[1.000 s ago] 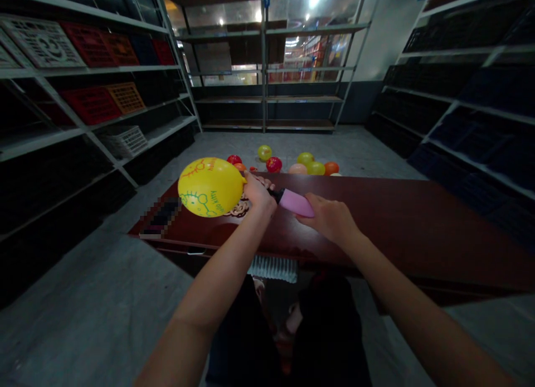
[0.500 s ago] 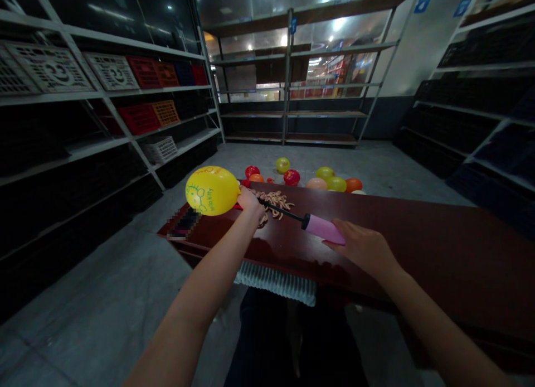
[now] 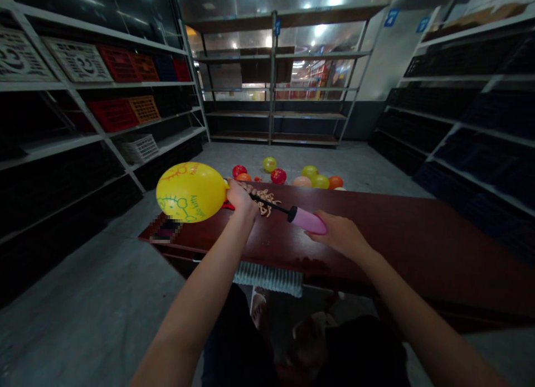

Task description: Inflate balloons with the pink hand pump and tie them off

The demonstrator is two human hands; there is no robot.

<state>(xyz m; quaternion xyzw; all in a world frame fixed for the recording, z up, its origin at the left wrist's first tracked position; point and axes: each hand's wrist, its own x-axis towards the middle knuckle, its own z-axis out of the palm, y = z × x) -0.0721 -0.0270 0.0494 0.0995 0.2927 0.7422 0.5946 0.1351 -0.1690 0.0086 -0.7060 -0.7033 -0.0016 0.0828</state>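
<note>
A yellow balloon (image 3: 191, 192) with printed drawings stands out to the left of my left hand (image 3: 242, 200). That hand is closed round the balloon's neck, where it meets the front end of a pump. My right hand (image 3: 340, 233) is wrapped round the pink body of the hand pump (image 3: 308, 219). A black rod (image 3: 271, 204) runs between the two hands, above the dark red table (image 3: 376, 225). Just behind it lies a pile of tan strips (image 3: 267, 200). Something red shows under my left hand, partly hidden.
Several balloons (image 3: 310, 172) lie on the floor beyond the table. A blurred dark object (image 3: 166, 230) rests on the table's left end. Below the front edge hangs a pale ribbed cloth (image 3: 267, 278). Shelves with crates (image 3: 119, 63) stand at the left.
The yellow balloon has grown larger. The whole view has shifted, so hands, pump and table appear further left. Both hands keep their hold.
</note>
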